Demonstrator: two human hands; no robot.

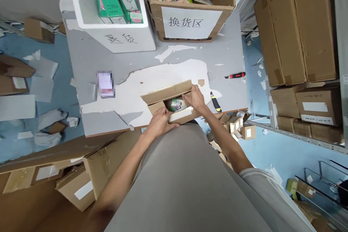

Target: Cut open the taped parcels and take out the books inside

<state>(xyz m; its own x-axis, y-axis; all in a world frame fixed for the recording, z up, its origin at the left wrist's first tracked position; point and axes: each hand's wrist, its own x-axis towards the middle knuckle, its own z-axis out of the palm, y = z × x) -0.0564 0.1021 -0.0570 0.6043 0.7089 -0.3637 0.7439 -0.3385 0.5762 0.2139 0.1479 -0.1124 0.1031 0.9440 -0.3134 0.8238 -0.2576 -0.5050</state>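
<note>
A small cardboard box (170,92) lies at the table's front edge, close to my body, with its long far flap standing up. Inside it is an item with a green and white printed label (176,104); its kind cannot be made out. My left hand (161,122) is closed on the box's near left edge, fingertips over the rim and thumb along the outside. At the other end, my right hand (195,98) grips the right side of the box, fingers bent around the flap there. Part of the contents is hidden by the fingers and the near flap.
A yellow-black utility knife (215,102) and a red-black utility knife (235,75) lie on the right. Behind stand a white foam bin (119,38) of green boxes and a carton (187,21) of booklets. A blurred-out rectangle (106,84) lies left. Cartons fill the shelf (307,137).
</note>
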